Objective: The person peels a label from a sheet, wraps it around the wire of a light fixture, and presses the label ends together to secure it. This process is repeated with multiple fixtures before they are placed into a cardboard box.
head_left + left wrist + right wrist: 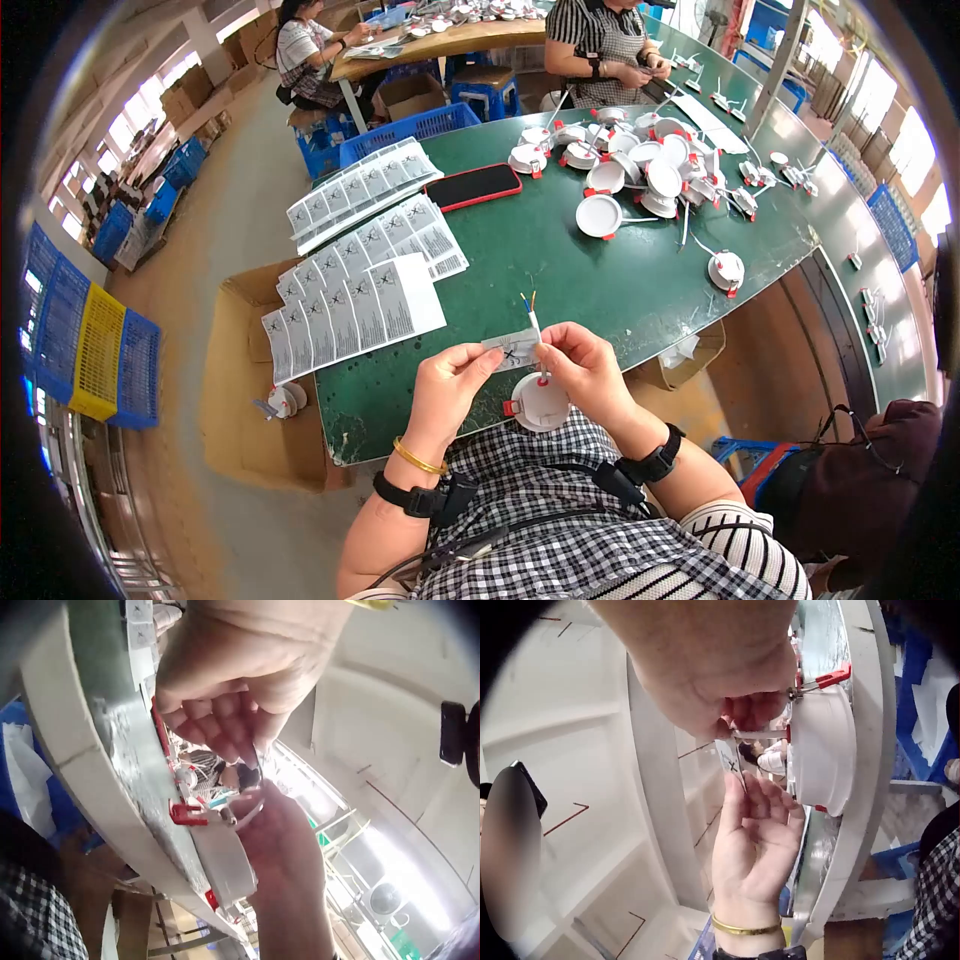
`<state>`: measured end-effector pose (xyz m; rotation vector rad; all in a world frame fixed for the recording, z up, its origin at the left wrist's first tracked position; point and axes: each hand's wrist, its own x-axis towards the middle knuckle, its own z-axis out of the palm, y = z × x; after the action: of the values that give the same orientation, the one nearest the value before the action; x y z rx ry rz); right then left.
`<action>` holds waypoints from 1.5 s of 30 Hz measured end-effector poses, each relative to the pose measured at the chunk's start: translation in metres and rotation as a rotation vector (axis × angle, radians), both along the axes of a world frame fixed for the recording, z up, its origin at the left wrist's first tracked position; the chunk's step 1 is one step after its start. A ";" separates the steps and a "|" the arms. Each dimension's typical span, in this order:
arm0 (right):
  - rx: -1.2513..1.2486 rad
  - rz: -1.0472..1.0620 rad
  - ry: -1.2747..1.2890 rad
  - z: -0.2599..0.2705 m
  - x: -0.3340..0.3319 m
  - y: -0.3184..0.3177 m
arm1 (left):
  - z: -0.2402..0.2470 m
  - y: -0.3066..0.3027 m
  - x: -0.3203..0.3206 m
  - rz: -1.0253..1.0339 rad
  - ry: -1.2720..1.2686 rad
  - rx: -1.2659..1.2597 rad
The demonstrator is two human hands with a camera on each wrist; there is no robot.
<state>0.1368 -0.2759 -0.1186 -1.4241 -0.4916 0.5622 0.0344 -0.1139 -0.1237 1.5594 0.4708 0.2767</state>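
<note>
A small printed label [512, 350] is pinched at its left end between the thumb and fingers of my left hand [452, 385]. My right hand [585, 368] pinches the white cable [534, 322] where the label's right end meets it; bare wire ends stick up above. Below the fingers, a round white lamp [541, 402] with red clips is at the table's near edge. The right wrist view shows the label [730, 757] between my left hand [757, 847] and right hand [720, 682], beside the lamp [823, 748]. In the left wrist view, the lamp [225, 859] hangs below both hands.
Sheets of printed labels [350, 305] lie on the green table [500, 270] at left, near a red-edged phone [473, 187]. Many white lamps [662, 178] are piled at the back right. A cardboard box [235, 400] stands left of the table; two people work beyond.
</note>
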 end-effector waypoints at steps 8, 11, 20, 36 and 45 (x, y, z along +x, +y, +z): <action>-0.060 0.040 -0.027 0.008 0.003 -0.006 | 0.033 -0.004 0.023 -0.223 0.001 0.151; -0.097 0.047 -0.074 0.013 0.006 -0.014 | 0.025 -0.008 0.026 -0.192 -0.061 0.148; -0.163 0.124 -0.080 0.010 0.008 -0.010 | 0.023 -0.006 0.025 -0.221 -0.088 0.112; -0.063 0.120 -0.025 0.005 0.008 -0.004 | 0.000 -0.003 0.008 -0.213 -0.034 -0.062; -0.059 0.137 -0.031 0.005 0.000 -0.011 | 0.008 -0.001 -0.004 -0.288 0.000 0.061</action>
<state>0.1371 -0.2871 -0.1133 -1.4642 -0.6045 0.6700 0.0302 -0.1151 -0.1155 1.6631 0.2338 0.0698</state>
